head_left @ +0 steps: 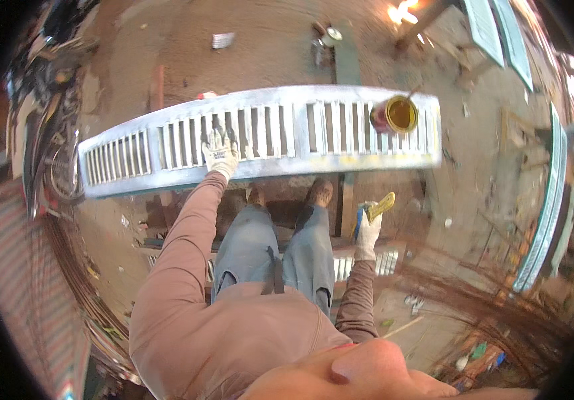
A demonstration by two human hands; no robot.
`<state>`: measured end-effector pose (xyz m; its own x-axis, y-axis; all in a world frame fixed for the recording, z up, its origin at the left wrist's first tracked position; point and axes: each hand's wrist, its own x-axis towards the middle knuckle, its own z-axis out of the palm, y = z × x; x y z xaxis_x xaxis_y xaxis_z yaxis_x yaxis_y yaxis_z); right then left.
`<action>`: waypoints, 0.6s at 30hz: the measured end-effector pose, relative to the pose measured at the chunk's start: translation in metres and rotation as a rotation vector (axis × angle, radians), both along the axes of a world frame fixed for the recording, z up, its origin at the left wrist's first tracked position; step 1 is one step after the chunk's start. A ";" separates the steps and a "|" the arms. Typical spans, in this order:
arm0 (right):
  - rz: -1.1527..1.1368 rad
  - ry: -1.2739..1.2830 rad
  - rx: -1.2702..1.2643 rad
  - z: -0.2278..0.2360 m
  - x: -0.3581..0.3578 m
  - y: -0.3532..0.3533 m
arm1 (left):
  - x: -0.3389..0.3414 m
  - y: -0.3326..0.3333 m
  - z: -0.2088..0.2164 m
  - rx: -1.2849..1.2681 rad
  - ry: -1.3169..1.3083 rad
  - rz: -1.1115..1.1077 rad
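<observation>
A long slatted panel (300,137), blotched white and grey, lies crosswise in front of me. My left hand (220,157), in a white glove with dark fingertips, rests on its slats left of the middle, fingers spread. On the panel's right part stands an open round can (382,119), dark red outside and yellow inside, with a thin stick-like piece at its rim. My right hand (367,237), gloved in white and blue, is apart from the panel, nearer my body. It is closed on a flat yellow-coated tool (382,205), whose exact kind I cannot make out.
Another slatted panel (387,262) lies low behind my legs. Pale blue-green panels (484,30) stand at the far right, and a long one (546,207) leans at the right. Thin rods (480,293) lie lower right. A small open tin (333,35) sits beyond the panel.
</observation>
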<state>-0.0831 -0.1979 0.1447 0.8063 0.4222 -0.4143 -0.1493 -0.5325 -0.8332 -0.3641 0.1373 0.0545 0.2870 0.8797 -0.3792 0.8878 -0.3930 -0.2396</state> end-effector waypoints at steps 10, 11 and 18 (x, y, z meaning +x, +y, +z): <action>0.408 -0.716 -0.245 0.046 0.120 0.029 | 0.011 -0.149 0.029 -0.012 -0.338 0.397; 0.444 -0.783 -0.198 0.046 0.135 0.033 | 0.007 -0.167 0.034 -0.041 -0.273 0.385; 0.480 -0.630 -0.507 0.042 0.217 0.115 | -0.043 -0.271 0.077 -0.232 -0.378 0.698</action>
